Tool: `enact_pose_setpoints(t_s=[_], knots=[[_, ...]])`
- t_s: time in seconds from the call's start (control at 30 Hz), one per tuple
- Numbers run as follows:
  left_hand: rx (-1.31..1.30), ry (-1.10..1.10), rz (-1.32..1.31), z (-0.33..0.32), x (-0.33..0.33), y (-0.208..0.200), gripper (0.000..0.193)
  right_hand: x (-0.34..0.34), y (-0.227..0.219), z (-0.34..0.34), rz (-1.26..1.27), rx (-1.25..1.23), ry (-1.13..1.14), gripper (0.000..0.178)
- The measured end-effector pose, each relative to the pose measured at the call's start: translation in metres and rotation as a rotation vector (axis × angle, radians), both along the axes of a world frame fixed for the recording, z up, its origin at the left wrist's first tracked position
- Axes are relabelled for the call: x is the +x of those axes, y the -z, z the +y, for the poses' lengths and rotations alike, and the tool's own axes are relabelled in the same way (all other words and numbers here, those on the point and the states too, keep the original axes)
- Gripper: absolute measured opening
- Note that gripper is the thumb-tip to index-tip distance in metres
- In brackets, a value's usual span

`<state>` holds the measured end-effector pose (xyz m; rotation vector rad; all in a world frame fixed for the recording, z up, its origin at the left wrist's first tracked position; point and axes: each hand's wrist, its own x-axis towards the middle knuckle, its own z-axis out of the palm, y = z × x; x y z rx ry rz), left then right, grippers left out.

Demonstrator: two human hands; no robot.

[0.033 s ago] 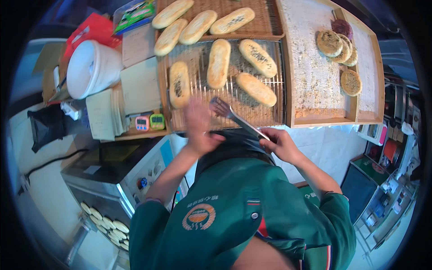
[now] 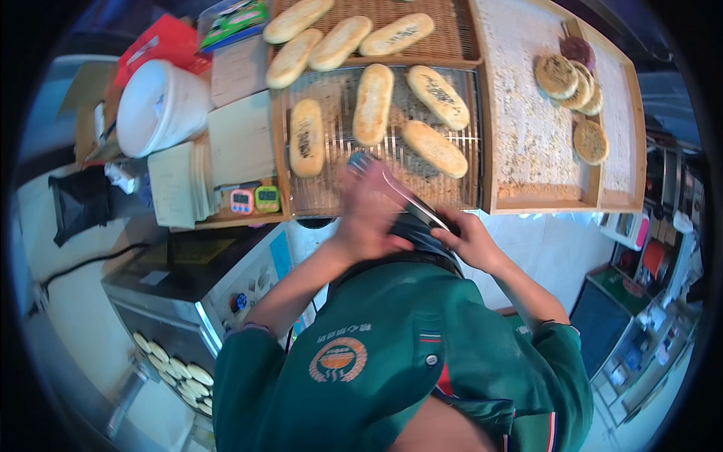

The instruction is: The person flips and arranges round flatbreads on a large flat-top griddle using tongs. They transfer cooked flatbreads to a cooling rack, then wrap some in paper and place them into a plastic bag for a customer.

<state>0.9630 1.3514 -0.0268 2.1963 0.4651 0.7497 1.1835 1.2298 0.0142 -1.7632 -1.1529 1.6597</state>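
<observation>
My right hand is closed round the handle of metal tongs, which slant up and left across my front. Blurred by motion, my left hand is beside the tongs' slotted end and partly covers it. Its thumb stands apart and the fingers look stretched out, with nothing seen in them. Just beyond, a wire rack in a tray bears several long oval flatbreads, among them a plain one, a seeded one and another plain one. Whether the left fingers touch the tongs is hidden.
A wicker tray behind holds more long breads. At right, a wooden tray has round seeded breads. A white bucket, paper bags and two timers stand left. Below them is an oven, with breads lower down.
My left hand has moved right, from beside the tongs to over part of their slotted end. My right hand keeps hold of the tongs. The breads have only shifted with the view.
</observation>
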Motion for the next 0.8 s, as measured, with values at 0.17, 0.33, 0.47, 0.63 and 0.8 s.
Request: enact_pose_setpoints(t_s=[0.17,0.33,0.47,0.63,0.8], knots=[[0.568,0.310,0.168,-0.032,0.065,-0.048,0.071,-0.029,0.013,0.012,-0.351,0.596,-0.226,0.042],[0.473,0.332,0.174,-0.022,0.041,-0.060,0.061,-0.039,0.015,0.014,-0.375,0.597,-0.246,0.048],[0.455,0.305,0.187,-0.018,0.020,-0.063,0.058,-0.049,0.013,0.018,-0.429,0.714,-0.327,0.054],[0.454,0.252,0.232,-0.015,-0.003,-0.058,0.048,-0.057,0.000,0.031,-0.293,0.503,-0.258,0.054],[0.319,-0.412,0.191,0.027,-0.077,-0.014,0.055,-0.033,-0.008,0.033,-0.316,0.287,-0.045,0.059]])
